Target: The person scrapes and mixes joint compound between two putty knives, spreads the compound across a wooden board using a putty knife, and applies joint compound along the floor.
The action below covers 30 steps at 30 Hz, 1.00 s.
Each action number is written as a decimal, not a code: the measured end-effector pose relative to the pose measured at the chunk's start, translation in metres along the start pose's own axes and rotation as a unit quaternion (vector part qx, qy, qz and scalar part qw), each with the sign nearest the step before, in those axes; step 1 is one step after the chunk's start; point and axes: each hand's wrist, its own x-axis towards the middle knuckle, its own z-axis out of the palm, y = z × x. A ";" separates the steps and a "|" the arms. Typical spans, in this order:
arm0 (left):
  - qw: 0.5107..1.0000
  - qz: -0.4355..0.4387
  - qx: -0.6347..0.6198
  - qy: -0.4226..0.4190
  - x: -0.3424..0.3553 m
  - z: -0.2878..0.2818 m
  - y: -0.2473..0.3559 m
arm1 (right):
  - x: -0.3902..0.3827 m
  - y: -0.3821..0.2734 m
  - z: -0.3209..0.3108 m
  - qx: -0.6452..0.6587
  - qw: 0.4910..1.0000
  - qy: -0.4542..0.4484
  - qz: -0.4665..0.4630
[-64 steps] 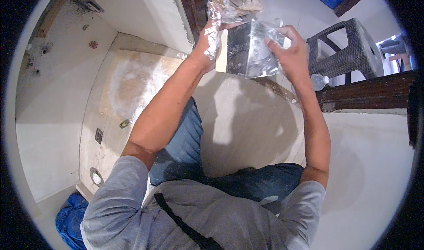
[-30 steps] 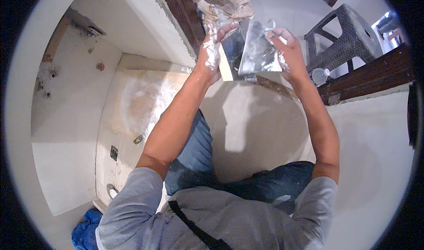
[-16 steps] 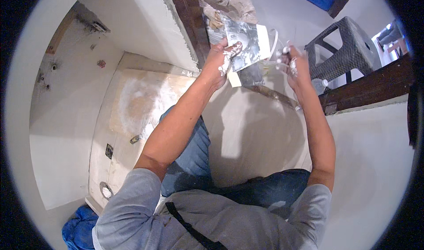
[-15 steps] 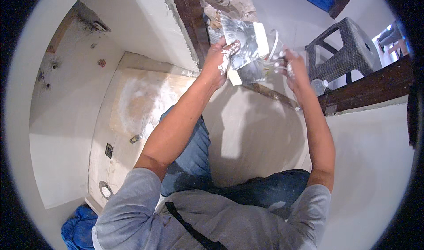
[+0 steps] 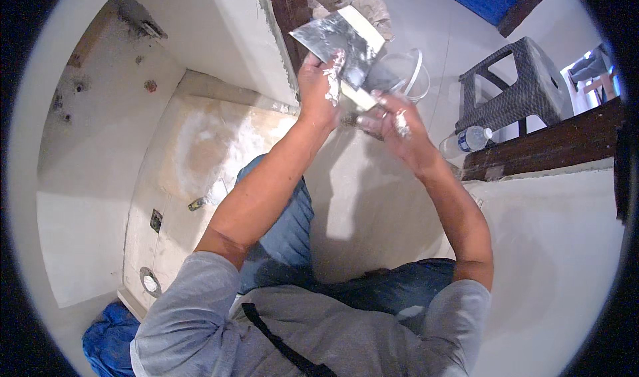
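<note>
My left hand (image 5: 321, 87), smeared with white paste, is closed on a wide metal putty spreader (image 5: 336, 41), thumb across the blade. This spreader has a cream edge grip and grey-white smears on its blade. Just below it is a second putty spreader (image 5: 358, 96) with a similar cream grip. The fingers of my right hand (image 5: 398, 121), also spotted with white paste, close around the end of that grip. Motion blurs this hand slightly. A clear bucket (image 5: 418, 74) with a white handle stands behind the spreaders, partly hidden by them.
A dark woven-pattern stool (image 5: 512, 84) stands at the far right. Near it a plastic bottle (image 5: 471, 139) lies by a dark wooden beam (image 5: 546, 137). A crumpled paper sack (image 5: 353, 1) is at the back. On the left, a small tool (image 5: 196, 204) lies by a white-smeared board (image 5: 200, 144).
My right hand has moved left and taken hold of the lower spreader's grip. My left hand has turned the upper spreader, so its blade now points left.
</note>
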 end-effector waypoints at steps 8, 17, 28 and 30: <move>0.999 -0.036 -0.028 -0.013 0.016 -0.019 0.021 | 0.009 -0.067 -0.039 -0.159 0.938 0.259 -0.167; 0.984 -0.064 -0.076 -0.145 0.014 -0.028 0.007 | -0.010 -0.047 0.052 -0.568 0.754 0.156 -0.290; 0.988 -0.014 -0.065 -0.143 -0.018 0.007 0.018 | -0.025 -0.009 0.080 -0.783 0.565 0.030 -0.256; 0.983 -0.003 -0.066 -0.170 -0.015 0.001 0.011 | -0.021 -0.009 0.083 -0.784 0.571 0.048 -0.239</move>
